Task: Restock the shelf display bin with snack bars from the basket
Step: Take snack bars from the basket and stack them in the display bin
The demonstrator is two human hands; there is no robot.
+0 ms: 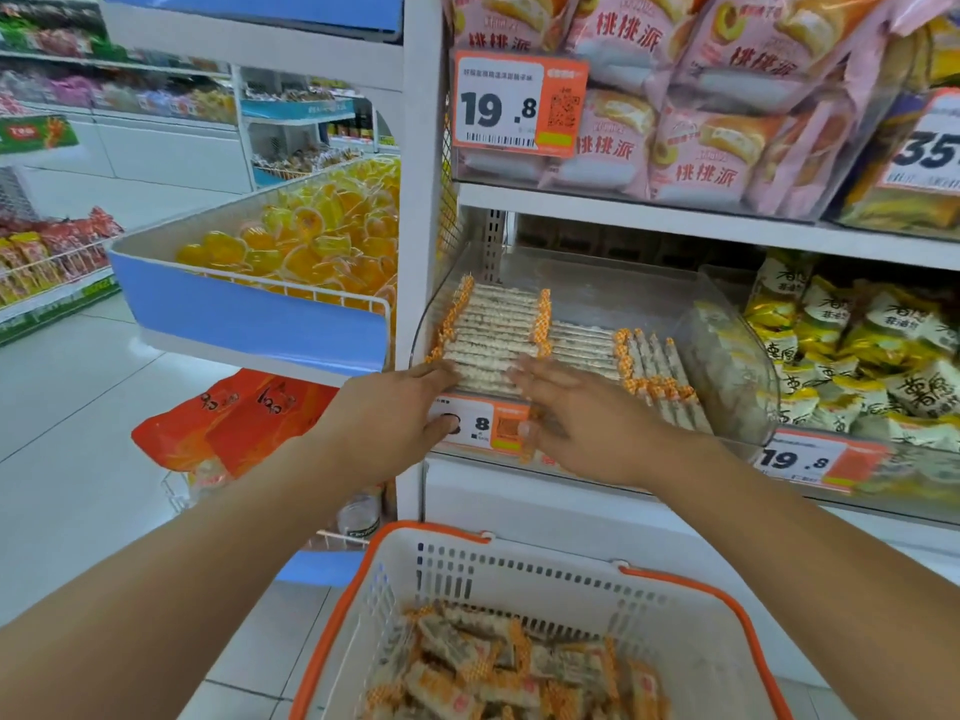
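Your left hand [400, 407] and right hand [582, 423] both reach into the front of the clear display bin [737, 356], fingers straight and flat, resting on the nearest snack bars [493, 330] of the left-hand stack; neither hand curls round a bar, so both are open and holding nothing. Judgement: you are squaring the row, pressing the bars level against the bin's front lip so they lie parallel, wrapper ends aligned left and right. The stack sits hard against the bin's left wall, which leaves the right part for a second group of bars [654, 366] lying at a different angle, and bare bin floor behind. Both forearms extend forward from the lower corners of the view, wrists roughly level, palms down, thumbs hanging over the orange price tag [483, 426] clipped to the bin's front. The basket [363, 605] stands below and near you, directly under your arms, with many loose bars [467, 667] heaped in it, so restocking looks far from done. Next move likely calls for dropping one hand to the basket for another handful.
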